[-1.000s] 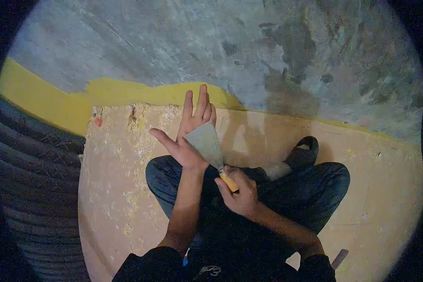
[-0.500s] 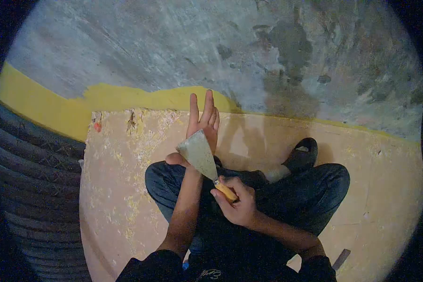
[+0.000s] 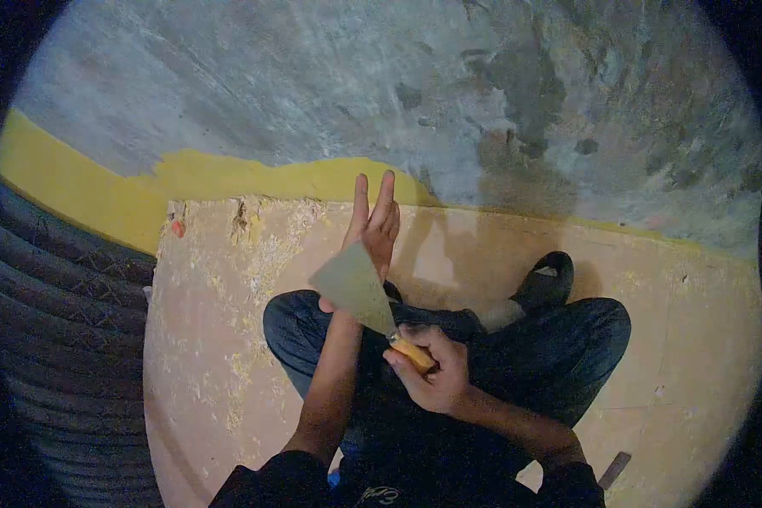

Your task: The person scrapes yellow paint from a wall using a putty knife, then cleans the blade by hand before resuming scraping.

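Observation:
A putty knife with a wide metal blade [image 3: 351, 286] and a short wooden handle [image 3: 414, 354] is in my right hand [image 3: 438, 372], whose fingers and thumb are wrapped round the handle. Its blade points up and to the left, overlapping the wrist and lower palm of my left hand [image 3: 379, 233]. That left hand is held out in front of me with two fingers stretched far apart from the others and nothing in its grasp. Its thumb is mostly hidden behind the blade.
I sit cross-legged on a beige floor [image 3: 203, 339] strewn with yellowish flakes. Ahead is a grey patchy surface [image 3: 313, 76] with a yellow band [image 3: 271, 178] along its bottom. Dark ribbed, tyre-like shapes [image 3: 68, 356] stand left. A small dark strip [image 3: 615, 468] lies right.
The blade has swung slightly lower and left across my left wrist, covering more of the thumb. My right hand has shifted a little down and right; the left fingers sit slightly further right.

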Demonstrator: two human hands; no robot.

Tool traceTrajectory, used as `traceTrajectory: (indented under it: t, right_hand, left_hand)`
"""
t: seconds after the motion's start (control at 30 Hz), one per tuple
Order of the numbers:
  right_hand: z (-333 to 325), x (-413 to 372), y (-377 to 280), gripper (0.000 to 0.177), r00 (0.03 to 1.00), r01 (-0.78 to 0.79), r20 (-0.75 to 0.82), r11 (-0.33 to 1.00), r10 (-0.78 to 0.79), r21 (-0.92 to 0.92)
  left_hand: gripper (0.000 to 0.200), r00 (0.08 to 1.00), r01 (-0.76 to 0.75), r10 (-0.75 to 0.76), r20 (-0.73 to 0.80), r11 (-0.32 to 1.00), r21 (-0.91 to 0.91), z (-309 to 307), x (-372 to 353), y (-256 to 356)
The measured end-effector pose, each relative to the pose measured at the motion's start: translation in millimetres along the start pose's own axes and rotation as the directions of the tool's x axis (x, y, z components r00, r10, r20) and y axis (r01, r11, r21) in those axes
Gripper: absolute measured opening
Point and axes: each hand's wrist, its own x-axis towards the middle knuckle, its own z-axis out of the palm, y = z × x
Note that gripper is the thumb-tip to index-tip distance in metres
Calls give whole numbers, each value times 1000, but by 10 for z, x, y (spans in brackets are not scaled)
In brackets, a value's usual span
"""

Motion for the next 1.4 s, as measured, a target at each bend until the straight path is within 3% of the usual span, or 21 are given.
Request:
traceTrajectory:
  t: [0.03,0.1,0.17,0.2,0.23,0.27,0.33,0.37,0.43,0.5,0.57,0.8,0.9,0.97,1.0,1.03,1.07,1.17,1.3,1.37,1.4]
  right_hand:
    - [-25,36,-34,28,998,63,-9,997,-63,-54]
    - [-105,113,-60,29,991,129,-17,985,-132,-111]
    - [-208,167,-52,30,974,208,-24,932,-225,-295]
    - [-226,171,-44,30,973,210,-28,931,-228,-299]
    - [-241,177,-33,31,982,163,-46,944,-183,-289]
    - [-252,182,-21,32,989,115,-62,954,-137,-276]
    - [-265,205,28,32,982,140,-91,956,-168,-259]
    - [-271,213,46,32,974,163,-118,957,-195,-240]
    - [-300,205,54,33,978,129,-127,957,-167,-259]
    - [-314,214,68,33,981,94,-135,956,-136,-278]
    - [-333,271,86,29,951,167,-206,944,-231,-285]
    - [-436,300,67,32,974,108,-144,920,-174,-378]
    - [-418,340,300,32,971,70,-200,954,-133,-293]
    - [-422,414,499,24,957,59,-285,998,-59,-12]
    - [-490,459,471,24,955,63,-288,998,-67,-24]
    - [-574,507,429,20,957,-141,-225,971,183,192]
    - [-646,540,395,17,906,-340,-114,860,408,382]
    - [-754,595,768,18,877,-357,-110,786,469,505]
    - [-878,576,1293,21,857,-372,-71,710,510,598]
    - [-891,534,1548,25,837,-373,-25,601,547,707]
    - [-900,518,1564,25,841,-375,-25,614,541,694]
  left_hand:
    - [125,1000,-2,2,2,1000,0,-18,-31,8]
    - [130,966,85,-99,-238,994,-67,22,-106,54]
    - [127,964,57,-60,-260,998,-18,29,-155,146]
    - [125,959,29,-19,-284,999,31,47,-178,190]
    - [111,922,27,-2,-388,998,58,135,-184,266]
    - [111,923,25,0,-385,998,57,122,-268,288]
    - [71,876,-29,69,-478,995,91,58,-391,352]
    - [71,877,-31,71,-475,995,91,18,-420,384]
    - [36,928,-130,81,-363,985,-111,40,-375,483]
    - [35,924,-156,105,-369,981,-112,130,-285,545]
    - [33,921,-152,127,-369,988,-39,202,-216,603]
    - [40,924,-96,115,-364,993,72,196,-221,599]
    - [46,893,-65,128,-432,985,157,287,-204,567]
    - [48,916,0,71,-395,984,178,211,-236,539]
    - [48,918,-7,73,-391,986,169,207,-239,522]
    - [49,923,-12,86,-375,981,195,213,-240,505]
    - [50,928,-18,99,-360,975,221,219,-231,488]
    - [52,952,3,106,-286,934,356,228,-168,472]
    - [54,941,39,78,-330,942,334,193,-3,358]
    - [52,962,46,61,-268,926,376,81,76,265]
    - [52,960,31,76,-271,929,370,68,118,256]
